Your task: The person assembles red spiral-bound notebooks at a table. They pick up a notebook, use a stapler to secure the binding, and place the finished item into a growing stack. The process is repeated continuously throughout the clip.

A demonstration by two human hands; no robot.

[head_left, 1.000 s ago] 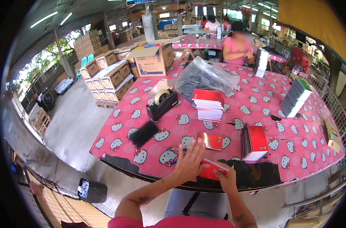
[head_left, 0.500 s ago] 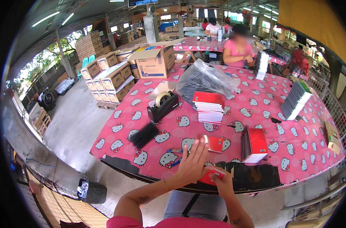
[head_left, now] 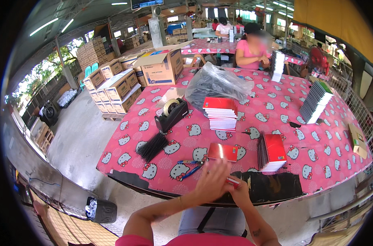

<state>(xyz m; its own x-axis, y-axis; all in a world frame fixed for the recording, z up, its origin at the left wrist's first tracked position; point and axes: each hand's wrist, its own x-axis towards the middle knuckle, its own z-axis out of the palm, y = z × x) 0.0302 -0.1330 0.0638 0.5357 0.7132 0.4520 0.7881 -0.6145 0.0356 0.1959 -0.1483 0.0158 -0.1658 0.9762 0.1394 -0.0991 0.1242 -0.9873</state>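
Near the front edge of the table, my right hand point(head_left: 240, 195) is closed on a small red notebook point(head_left: 233, 182), mostly hidden by my hands. Over its left side lies my left hand point(head_left: 213, 180); its fingers are smeared by motion, so whether they grip is unclear. Just beyond them another red notebook point(head_left: 222, 151) lies flat. To the left of my left hand are blue pens or slim tools point(head_left: 190, 170). A stack of red spiral notebooks point(head_left: 272, 152) stands to the right, and a taller red stack point(head_left: 220, 114) sits farther back.
Black spiral wire bindings point(head_left: 152, 146) and a tape dispenser point(head_left: 172, 115) lie at left. Behind are a clear plastic bag point(head_left: 219, 86) and an open carton point(head_left: 164, 67). More notebook stacks point(head_left: 316, 102) stand at right. A co-worker point(head_left: 252, 51) sits across the table point(head_left: 272, 119).
My left hand's outstretched fingers have drawn down and bent over the notebook in my right hand. That notebook now shows more edge-on. The whole view has shifted slightly.
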